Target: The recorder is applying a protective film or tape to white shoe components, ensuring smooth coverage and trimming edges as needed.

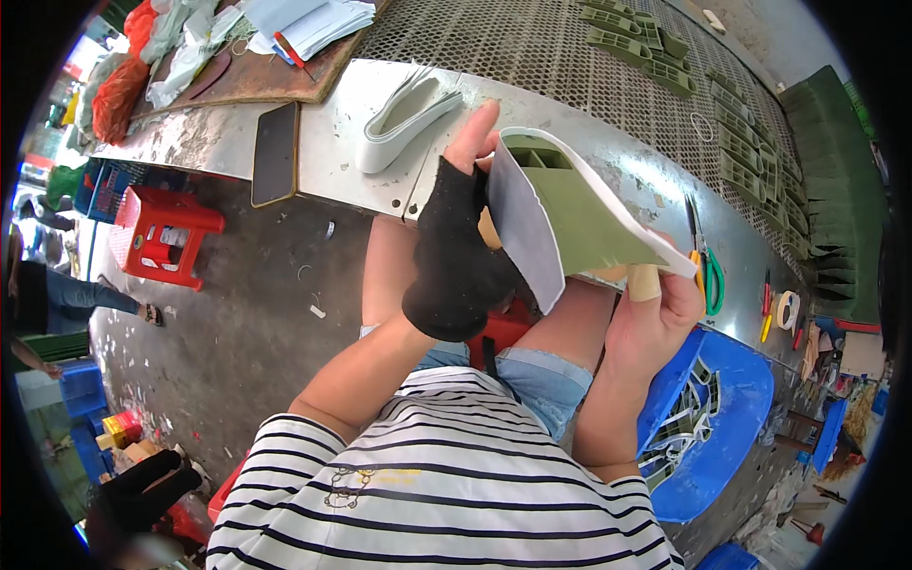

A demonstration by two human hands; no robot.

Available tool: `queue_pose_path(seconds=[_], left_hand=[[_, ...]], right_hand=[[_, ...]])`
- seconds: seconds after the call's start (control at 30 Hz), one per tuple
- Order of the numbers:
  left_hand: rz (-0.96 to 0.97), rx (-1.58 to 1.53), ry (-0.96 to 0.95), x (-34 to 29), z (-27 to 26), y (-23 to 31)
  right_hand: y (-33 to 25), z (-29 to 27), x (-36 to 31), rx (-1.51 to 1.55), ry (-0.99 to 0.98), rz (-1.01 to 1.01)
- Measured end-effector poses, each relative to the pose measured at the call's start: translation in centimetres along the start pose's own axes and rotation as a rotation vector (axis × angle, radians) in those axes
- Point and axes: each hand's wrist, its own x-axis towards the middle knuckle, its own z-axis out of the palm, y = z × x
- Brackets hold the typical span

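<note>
Above my lap I hold an olive-green wedge shoe sole [584, 214] with a hollow, ribbed heel end. A white strip [527, 223] wraps round its heel end and runs along its upper edge. My left hand [461, 237], in a black fingerless glove, is closed on the heel end, thumb pointing up; the sole hides most of its fingers. At the narrow end my right hand [657, 309], tape round one digit, pinches the sole and the strip's end. A folded bundle of white strips [399, 123] lies on the metal table just beyond my left hand.
A phone [275, 152] lies at the table edge, papers [309, 24] behind it. Several green soles [750, 142] rest on the mesh surface. Green-handled scissors [711, 280] lie right of my hand. A blue basin [731, 418] holds scraps; a red stool [166, 233] stands left.
</note>
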Motion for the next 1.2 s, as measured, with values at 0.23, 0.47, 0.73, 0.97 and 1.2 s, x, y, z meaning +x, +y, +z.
queue_pose_path(seconds=[0.23,0.47,0.73,0.97,1.2], left_hand=[[0.011,0.057,-0.062,0.3,-0.1,0.6],[0.024,0.107,-0.041,0.2,0.9,1.1],[-0.059,-0.024,0.003,-0.2,1.3,0.3],[-0.085,-0.079,0.037,-0.1,1.7,0.5],[0.013,0.020,0.002,-0.4,1.4,-0.6]], right_hand=[[-0.3,-1.0,-0.4,0.006,-0.079,-0.094],[0.5,-0.9,0.9,0.661,-0.090,0.116],[0.6,-0.6,0.6,0.292,0.051,0.151],[0.2,-0.2,-0.5,0.243,0.008,0.145],[0.2,-1.4,0.0,0.799,-0.120,0.067]])
